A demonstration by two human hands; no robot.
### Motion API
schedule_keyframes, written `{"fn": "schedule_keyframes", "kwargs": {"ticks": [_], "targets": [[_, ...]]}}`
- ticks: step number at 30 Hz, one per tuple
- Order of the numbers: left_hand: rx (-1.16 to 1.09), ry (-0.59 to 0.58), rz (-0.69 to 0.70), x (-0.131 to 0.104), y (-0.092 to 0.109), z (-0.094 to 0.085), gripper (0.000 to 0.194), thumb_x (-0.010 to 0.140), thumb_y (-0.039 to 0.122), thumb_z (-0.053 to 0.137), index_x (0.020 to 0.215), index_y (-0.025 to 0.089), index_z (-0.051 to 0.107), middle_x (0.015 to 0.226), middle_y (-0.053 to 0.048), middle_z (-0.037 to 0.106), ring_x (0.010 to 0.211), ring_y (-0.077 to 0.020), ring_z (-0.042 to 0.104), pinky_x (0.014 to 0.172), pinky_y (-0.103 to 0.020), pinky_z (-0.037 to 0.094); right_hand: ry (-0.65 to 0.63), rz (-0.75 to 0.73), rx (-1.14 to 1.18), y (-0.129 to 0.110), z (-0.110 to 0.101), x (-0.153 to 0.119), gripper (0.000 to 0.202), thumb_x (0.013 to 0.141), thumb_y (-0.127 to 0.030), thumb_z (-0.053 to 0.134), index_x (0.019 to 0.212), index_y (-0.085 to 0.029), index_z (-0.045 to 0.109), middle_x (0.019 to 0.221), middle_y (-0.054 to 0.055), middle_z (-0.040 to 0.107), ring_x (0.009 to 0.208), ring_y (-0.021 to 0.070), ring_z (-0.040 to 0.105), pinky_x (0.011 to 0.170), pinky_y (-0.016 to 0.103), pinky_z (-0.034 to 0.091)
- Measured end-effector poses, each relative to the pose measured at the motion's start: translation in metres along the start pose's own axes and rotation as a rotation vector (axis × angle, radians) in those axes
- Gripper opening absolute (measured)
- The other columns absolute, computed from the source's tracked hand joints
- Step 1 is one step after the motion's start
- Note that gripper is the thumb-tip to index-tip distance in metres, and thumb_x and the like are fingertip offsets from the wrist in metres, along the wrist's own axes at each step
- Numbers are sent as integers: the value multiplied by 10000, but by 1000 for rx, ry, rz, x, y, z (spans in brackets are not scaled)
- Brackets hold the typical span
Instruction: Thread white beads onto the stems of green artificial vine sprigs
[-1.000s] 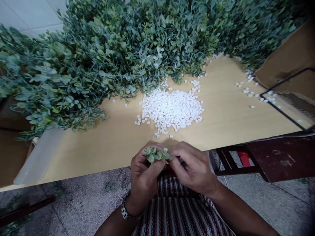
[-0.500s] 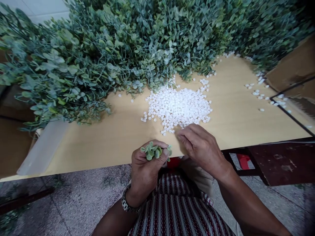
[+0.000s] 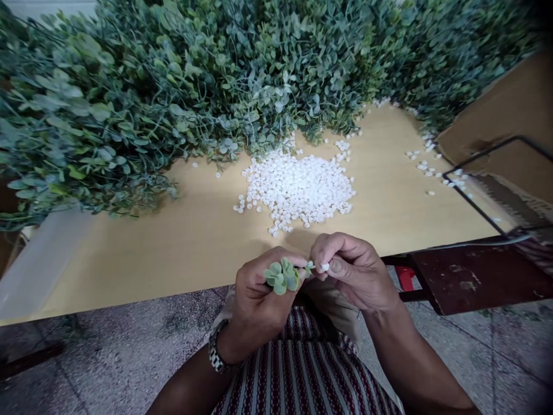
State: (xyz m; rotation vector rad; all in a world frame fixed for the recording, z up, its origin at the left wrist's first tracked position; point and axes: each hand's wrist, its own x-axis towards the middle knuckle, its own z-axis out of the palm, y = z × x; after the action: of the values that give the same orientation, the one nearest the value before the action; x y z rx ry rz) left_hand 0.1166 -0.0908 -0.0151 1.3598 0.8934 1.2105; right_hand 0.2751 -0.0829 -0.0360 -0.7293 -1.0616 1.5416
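Note:
Pinched in my left hand (image 3: pixel 265 294) is a small green leafy sprig (image 3: pixel 282 276), its tip pointing right toward the other hand. Between the thumb and finger of my right hand (image 3: pixel 356 274) is a small white bead (image 3: pixel 325 267), right by the tip of the sprig; whether they touch is too small to tell. A pile of white beads (image 3: pixel 302 187) lies on the tan table (image 3: pixel 181 248) just beyond both hands.
A wide heap of green artificial foliage (image 3: pixel 194 80) covers the back of the table. At the right are scattered beads, a cardboard box (image 3: pixel 501 115) and a black wire frame (image 3: pixel 475 206). A dark red stool (image 3: pixel 475 279) stands below the table edge.
My right hand has moved from the edge of the bead pile to the sprig, and a white bead now shows in its fingertips. The camera view has shifted slightly right.

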Motion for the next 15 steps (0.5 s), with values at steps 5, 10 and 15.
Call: {"fn": "schedule_keyframes", "kwargs": {"ticks": [5,10,15], "targets": [[-7,-39,54,2,-1,3,152,779,51,587,789,177,670,647,32,594,563,-74,536,541,-188,435,24,49,100,3,-1,-1,58,753,-244,716,734,-192,697,616,-16,586,524,66,503,487,180,403],[34,-47,80,3,-3,4,167,769,36,601,800,186,668,646,33,585,575,-76,540,550,-190,440,6,60,101,5,-2,-1,67,759,-249,709,748,-184,699,615,-14,585,526,64,505,491,175,413],[58,-50,97,2,-4,1,162,781,38,591,781,183,661,630,20,574,572,-91,537,531,-205,432,-6,38,87,7,-3,-1,66,757,-236,704,738,-176,688,601,-17,573,516,72,495,474,187,404]]}}
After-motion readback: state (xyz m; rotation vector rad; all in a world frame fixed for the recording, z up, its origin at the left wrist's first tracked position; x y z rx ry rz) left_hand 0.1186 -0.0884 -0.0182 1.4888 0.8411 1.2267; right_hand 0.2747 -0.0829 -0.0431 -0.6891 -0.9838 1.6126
